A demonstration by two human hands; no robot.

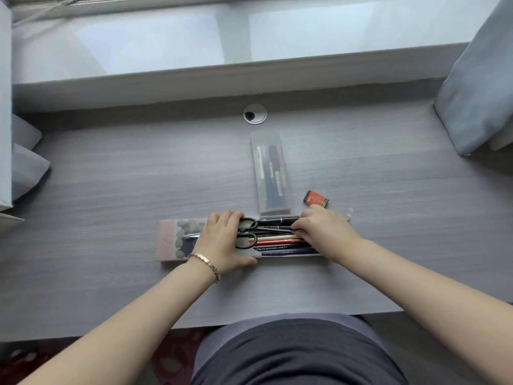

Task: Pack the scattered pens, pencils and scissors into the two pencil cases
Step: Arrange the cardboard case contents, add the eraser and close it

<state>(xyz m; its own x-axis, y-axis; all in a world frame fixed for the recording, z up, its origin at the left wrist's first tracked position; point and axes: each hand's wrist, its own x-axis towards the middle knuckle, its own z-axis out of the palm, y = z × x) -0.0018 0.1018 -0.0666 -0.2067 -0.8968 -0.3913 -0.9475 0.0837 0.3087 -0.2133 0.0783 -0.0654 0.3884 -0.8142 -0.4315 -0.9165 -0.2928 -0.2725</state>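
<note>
Right now my left hand point(222, 240) lies flat over the open pencil case point(241, 243) near the desk's point(111, 190) front edge, fingers spread across the blades of the black scissors point(245, 232), thumb hooked on the case's near wall. My right hand point(322, 232) pinches a dark pen point(277, 222) lying among the pencils point(274, 240) inside it. Behind, toward the back edge, the clear pencil case point(270, 173) lies with pens inside, its near end just beyond the open one. A red eraser point(316, 199) sits just past my right fingers
</note>
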